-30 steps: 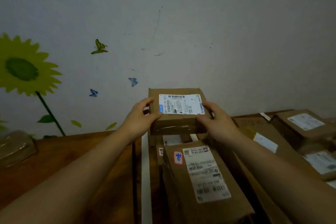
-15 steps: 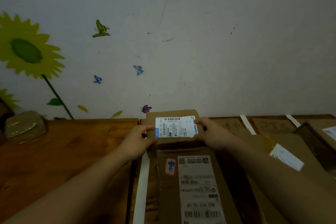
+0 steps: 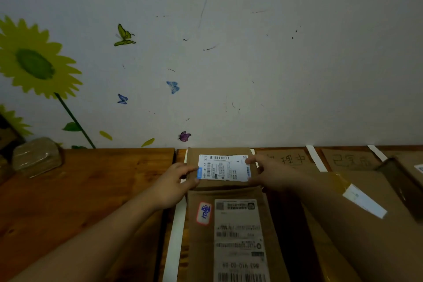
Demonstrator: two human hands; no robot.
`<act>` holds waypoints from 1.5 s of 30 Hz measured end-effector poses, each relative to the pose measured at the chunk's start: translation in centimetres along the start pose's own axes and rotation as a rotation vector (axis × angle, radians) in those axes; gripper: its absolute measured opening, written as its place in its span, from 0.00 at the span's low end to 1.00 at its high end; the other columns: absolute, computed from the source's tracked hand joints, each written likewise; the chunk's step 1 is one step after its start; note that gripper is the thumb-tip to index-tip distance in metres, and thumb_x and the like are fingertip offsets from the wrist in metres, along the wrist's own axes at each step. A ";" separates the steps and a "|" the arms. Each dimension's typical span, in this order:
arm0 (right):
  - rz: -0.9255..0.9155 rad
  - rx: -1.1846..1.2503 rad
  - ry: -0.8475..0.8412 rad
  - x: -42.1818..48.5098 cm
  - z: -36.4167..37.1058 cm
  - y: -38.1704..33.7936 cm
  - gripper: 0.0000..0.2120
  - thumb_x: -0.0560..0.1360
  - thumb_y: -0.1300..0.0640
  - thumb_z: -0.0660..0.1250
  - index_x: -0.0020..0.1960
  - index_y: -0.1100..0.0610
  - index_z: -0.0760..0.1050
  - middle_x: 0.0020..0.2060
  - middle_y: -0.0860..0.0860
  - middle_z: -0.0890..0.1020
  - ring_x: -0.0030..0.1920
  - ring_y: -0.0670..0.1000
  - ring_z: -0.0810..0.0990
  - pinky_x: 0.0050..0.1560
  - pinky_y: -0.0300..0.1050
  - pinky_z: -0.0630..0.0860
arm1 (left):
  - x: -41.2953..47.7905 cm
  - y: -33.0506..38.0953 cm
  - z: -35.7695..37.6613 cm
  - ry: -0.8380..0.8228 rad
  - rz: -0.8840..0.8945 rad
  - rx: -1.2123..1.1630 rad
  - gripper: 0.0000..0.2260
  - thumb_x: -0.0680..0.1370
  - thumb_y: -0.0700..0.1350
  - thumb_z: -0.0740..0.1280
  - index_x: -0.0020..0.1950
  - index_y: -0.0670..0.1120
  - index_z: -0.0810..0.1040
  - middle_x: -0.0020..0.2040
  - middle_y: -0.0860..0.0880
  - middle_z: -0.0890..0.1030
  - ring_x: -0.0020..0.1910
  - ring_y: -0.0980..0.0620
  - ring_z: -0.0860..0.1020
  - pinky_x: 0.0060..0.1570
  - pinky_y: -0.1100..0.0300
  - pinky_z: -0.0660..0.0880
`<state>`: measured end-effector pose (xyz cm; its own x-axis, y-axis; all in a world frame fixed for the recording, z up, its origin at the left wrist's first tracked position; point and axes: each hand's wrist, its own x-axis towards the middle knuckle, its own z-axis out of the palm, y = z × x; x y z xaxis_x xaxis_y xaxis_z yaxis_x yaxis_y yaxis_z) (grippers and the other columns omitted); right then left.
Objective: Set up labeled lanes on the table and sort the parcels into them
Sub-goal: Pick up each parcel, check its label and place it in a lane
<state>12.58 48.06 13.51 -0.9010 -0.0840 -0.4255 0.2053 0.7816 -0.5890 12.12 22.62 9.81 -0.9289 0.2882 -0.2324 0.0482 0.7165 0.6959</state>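
Straight ahead of you, at the far end of the table (image 3: 91,190) and close to the wall, you are holding a small brown parcel (image 3: 218,168) with a white shipping label (image 3: 229,165) facing up. Your left hand (image 3: 176,181) is gripping its left end, thumb lying on top at the label's edge and fingers curling round the side. Your right hand (image 3: 272,174) is gripping its right end, with fingertips pressing on the label's right edge. The parcel's long axis is running left to right, so it is sitting crosswise between your hands, and both hands are reaching equally far. It is lying just beyond a long parcel (image 3: 229,236) whose length is running near to far, and the two appear to be sharing one lane. A white tape strip (image 3: 176,224) is marking that lane's left side. Whether the small parcel is resting on the table or hovering just above it is unclear from this angle. To the right, two cardboard lane signs (image 3: 290,159) with handwriting are lying against the far edge, divided by another tape strip (image 3: 315,158). More parcels (image 3: 357,192) are lying on the near right. A wrapped bundle (image 3: 36,155) is sitting at the far left. Any release would likely be a straight downward settle.
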 end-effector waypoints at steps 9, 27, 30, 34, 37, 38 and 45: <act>-0.040 -0.053 -0.011 -0.3 -0.1 0.2 0.26 0.76 0.59 0.68 0.71 0.51 0.63 0.61 0.55 0.75 0.42 0.49 0.79 0.44 0.41 0.81 | -0.7 -0.1 -0.8 -0.027 -0.031 0.050 0.17 0.77 0.53 0.64 0.66 0.57 0.72 0.63 0.55 0.72 0.61 0.57 0.70 0.60 0.61 0.71; -0.313 -0.313 0.112 -5.9 0.4 -10.3 0.26 0.77 0.46 0.64 0.73 0.48 0.62 0.70 0.54 0.66 0.63 0.54 0.72 0.57 0.43 0.68 | -10.2 -1.2 -9.4 0.198 -0.112 0.187 0.28 0.78 0.53 0.65 0.75 0.53 0.60 0.77 0.47 0.55 0.76 0.49 0.55 0.71 0.59 0.52; -0.413 -0.330 0.119 -7.6 3.6 -15.7 0.25 0.77 0.46 0.64 0.72 0.50 0.63 0.68 0.55 0.68 0.60 0.54 0.74 0.56 0.43 0.69 | -15.0 -4.6 -13.2 0.261 -0.134 0.255 0.29 0.77 0.55 0.65 0.75 0.53 0.59 0.78 0.46 0.54 0.76 0.49 0.54 0.72 0.58 0.52; -0.488 -0.343 0.130 -8.8 10.1 -23.3 0.26 0.77 0.45 0.64 0.72 0.50 0.64 0.69 0.55 0.67 0.59 0.54 0.76 0.57 0.46 0.70 | -22.9 -11.0 -18.7 0.300 -0.217 0.282 0.30 0.78 0.55 0.64 0.76 0.52 0.57 0.78 0.47 0.52 0.76 0.48 0.53 0.72 0.56 0.52; -0.538 -0.350 0.108 -9.1 16.0 -28.6 0.26 0.76 0.44 0.64 0.71 0.50 0.65 0.69 0.54 0.67 0.62 0.54 0.74 0.60 0.46 0.69 | -29.1 -16.5 -22.8 0.368 -0.287 0.333 0.31 0.76 0.57 0.65 0.76 0.52 0.58 0.78 0.46 0.53 0.76 0.47 0.53 0.74 0.53 0.53; -0.558 -0.347 0.100 -9.2 17.9 -30.2 0.26 0.76 0.44 0.64 0.71 0.50 0.65 0.69 0.54 0.67 0.63 0.54 0.73 0.61 0.46 0.69 | -31.2 -18.2 -23.9 0.394 -0.312 0.339 0.31 0.76 0.57 0.65 0.76 0.51 0.59 0.77 0.46 0.54 0.76 0.47 0.54 0.74 0.53 0.54; -0.603 -0.322 0.001 -8.7 29.2 -40.2 0.26 0.75 0.45 0.66 0.70 0.51 0.67 0.68 0.54 0.70 0.65 0.55 0.71 0.62 0.45 0.69 | -42.8 -28.2 -30.3 0.474 -0.472 0.211 0.30 0.76 0.54 0.66 0.75 0.48 0.60 0.73 0.50 0.63 0.72 0.49 0.62 0.71 0.58 0.59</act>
<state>23.32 -0.71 20.83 -0.8225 -0.5621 -0.0864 -0.4567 0.7433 -0.4888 39.39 -29.19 20.73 -0.9256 -0.3581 -0.1226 -0.3745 0.8187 0.4353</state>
